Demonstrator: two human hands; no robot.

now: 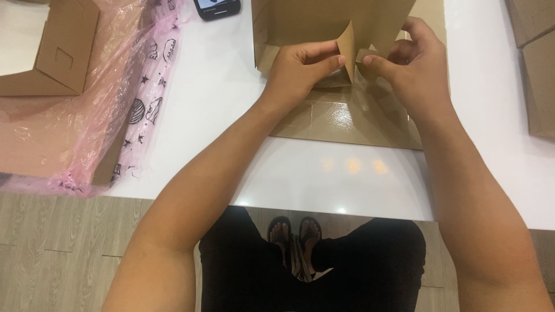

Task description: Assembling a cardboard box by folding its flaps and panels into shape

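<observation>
A brown cardboard box blank (341,115) lies partly folded on the white table (324,173), its back panel raised at the top of the view. My left hand (300,66) pinches a small upright cardboard flap (347,46) between thumb and fingers. My right hand (413,58) grips the neighbouring flap and side panel just to the right. The two hands nearly touch at the fold. The flat glossy part of the blank spreads out below my wrists.
A folded brown box (55,49) sits at the far left on a pink printed plastic bag (110,110) covering flat cardboard. A dark phone (217,8) lies at the top. More cardboard pieces (537,63) lie at the right edge. Below the table edge are my legs and sandalled feet on the wood floor.
</observation>
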